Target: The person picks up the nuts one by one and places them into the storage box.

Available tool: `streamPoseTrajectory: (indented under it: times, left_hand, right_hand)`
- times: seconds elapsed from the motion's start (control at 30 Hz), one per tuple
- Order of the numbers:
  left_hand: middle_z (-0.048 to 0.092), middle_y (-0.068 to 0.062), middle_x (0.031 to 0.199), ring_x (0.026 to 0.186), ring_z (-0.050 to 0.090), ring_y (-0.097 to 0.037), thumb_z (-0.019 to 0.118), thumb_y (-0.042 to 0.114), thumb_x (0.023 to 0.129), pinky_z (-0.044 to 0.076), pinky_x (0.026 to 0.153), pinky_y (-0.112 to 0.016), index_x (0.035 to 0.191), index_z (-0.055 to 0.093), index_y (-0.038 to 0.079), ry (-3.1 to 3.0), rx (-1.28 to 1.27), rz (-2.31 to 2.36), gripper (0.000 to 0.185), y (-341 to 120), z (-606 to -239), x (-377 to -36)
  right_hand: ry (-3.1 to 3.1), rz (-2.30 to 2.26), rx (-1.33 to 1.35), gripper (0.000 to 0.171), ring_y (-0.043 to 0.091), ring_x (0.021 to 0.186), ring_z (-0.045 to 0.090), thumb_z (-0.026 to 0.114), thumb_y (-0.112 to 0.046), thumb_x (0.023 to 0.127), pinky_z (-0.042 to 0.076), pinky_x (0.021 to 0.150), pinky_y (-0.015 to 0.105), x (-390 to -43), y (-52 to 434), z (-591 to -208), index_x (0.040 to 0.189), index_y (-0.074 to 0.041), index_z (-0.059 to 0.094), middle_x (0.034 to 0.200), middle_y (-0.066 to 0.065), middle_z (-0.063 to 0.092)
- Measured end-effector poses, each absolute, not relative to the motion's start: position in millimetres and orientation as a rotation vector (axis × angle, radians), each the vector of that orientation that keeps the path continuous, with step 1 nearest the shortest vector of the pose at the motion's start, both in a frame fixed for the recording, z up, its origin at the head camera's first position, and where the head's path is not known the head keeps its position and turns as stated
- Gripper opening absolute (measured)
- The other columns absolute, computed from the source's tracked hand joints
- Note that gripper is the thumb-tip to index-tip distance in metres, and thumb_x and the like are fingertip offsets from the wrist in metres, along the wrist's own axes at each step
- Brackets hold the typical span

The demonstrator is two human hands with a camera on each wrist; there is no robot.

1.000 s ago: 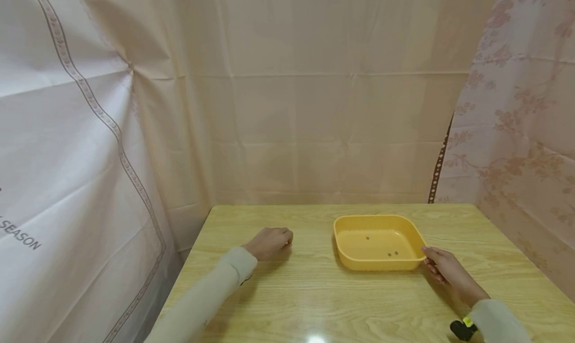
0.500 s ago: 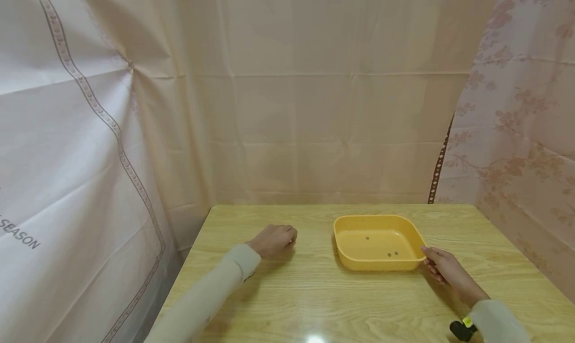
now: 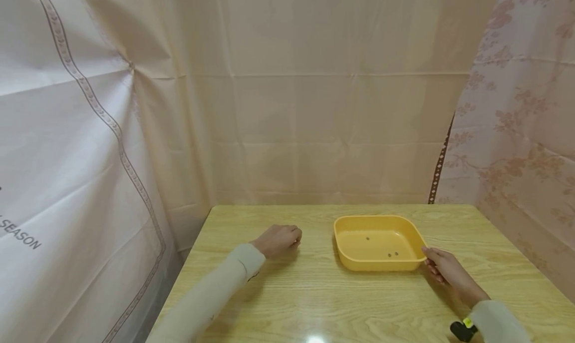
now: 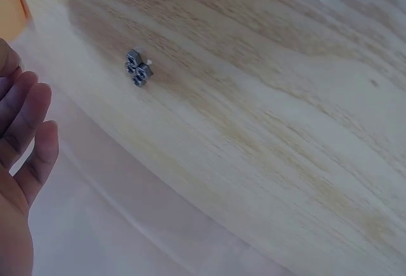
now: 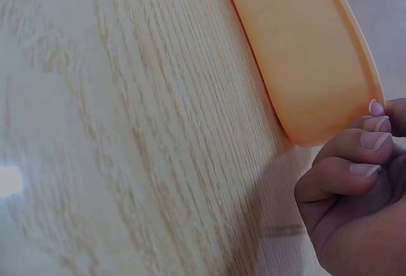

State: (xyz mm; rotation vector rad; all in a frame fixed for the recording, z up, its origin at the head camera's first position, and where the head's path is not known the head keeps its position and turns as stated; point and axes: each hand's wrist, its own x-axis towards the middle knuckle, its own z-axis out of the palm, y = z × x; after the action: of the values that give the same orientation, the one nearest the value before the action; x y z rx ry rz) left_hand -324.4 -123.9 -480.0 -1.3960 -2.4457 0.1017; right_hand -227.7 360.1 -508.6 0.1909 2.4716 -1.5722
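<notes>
In the head view my left hand (image 3: 279, 240) hovers over the table, left of a yellow plastic tray (image 3: 379, 266), with fingers bent. Its thumb and index tips are out of sight in the left wrist view, so I cannot tell whether it holds anything. Near that hand (image 4: 22, 130) a small cluster of grey hex nuts (image 4: 138, 68) lies on the wood. Three small nuts (image 3: 389, 255) rest apart on the tray floor. My right hand (image 3: 449, 270) grips the tray's near right corner, a fingertip at the rim (image 5: 377, 106) and the other fingers curled below.
The pale wooden table (image 3: 314, 303) has its far edge against a hanging beige cloth (image 3: 323, 133). More cloth hangs at the left and right sides. A black and yellow item (image 3: 463, 329) shows beside the right sleeve.
My left hand has moved slowly to the right, toward the tray. The right hand and the tray have stayed in place.
</notes>
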Motion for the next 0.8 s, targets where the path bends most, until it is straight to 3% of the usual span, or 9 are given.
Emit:
streamPoseTrajectory:
  times: [0.4,0.8]
  left_hand:
    - [0.066,0.006,0.092,0.072,0.058,-0.002,0.06,0.019,0.105,0.043,0.059,-0.014,0.102,0.066,0.016,-2.493,-1.41,0.122,0.008,-108,-473,-327]
    - [0.067,0.006,0.094,0.075,0.059,-0.003,0.062,0.018,0.104,0.046,0.062,-0.016,0.103,0.067,0.016,-2.491,-1.408,0.139,0.006,-93,-471,-328]
  right_hand:
    - [2.461,-1.581,0.197,0.055,0.01,0.059,0.039,0.038,-0.057,0.108,0.041,0.054,0.026,-227,360,-509,0.094,-0.006,0.05,0.074,-0.001,0.043]
    - [2.461,-1.601,0.168,0.053,0.01,0.057,0.039,0.038,-0.053,0.11,0.04,0.053,0.025,-228,360,-509,0.092,-0.004,0.049,0.072,-0.001,0.043]
